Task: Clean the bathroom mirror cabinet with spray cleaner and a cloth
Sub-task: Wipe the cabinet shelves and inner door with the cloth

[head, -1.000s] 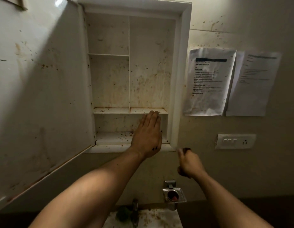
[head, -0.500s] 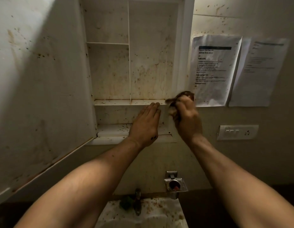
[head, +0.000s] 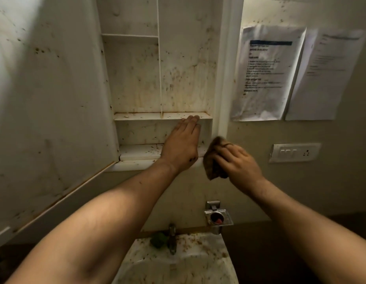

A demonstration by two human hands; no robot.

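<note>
The white mirror cabinet (head: 186, 58) stands open, its inside stained and speckled brown, with its door (head: 47, 99) swung out to the left. My left hand (head: 181, 144) lies flat with straight fingers against the lower compartment, fingertips touching the middle shelf's front edge. My right hand (head: 237, 165) grips a crumpled brown cloth (head: 213, 162) and presses it at the cabinet's bottom right corner, by the frame. No spray bottle is in view.
Two printed sheets (head: 266, 72) hang on the wall to the right, above a switch plate (head: 294, 152). Below are a metal soap holder (head: 218, 217), a tap (head: 172, 236) and a dirty white sink (head: 178, 263) strewn with crumbs.
My right hand rose with the cloth to the frame beside the middle shelf, then came down to the cabinet's bottom right corner. My left hand stayed put on the shelf.
</note>
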